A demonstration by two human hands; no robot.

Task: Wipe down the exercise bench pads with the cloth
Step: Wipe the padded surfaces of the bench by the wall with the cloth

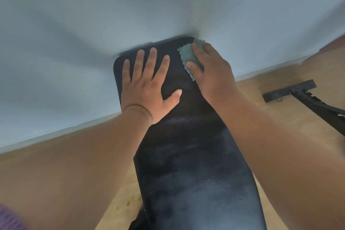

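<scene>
— Any lettering, labels, brands or numbers to enter?

— None that I can read. The black bench pad [196, 164] under my hands carries no legible mark, and the cloth [188, 56] shows no tag or print.

— And the frame part on the floor?

— The black metal bar [291, 90] shows no sign I can make out; the view is too blurred there to tell.
</scene>
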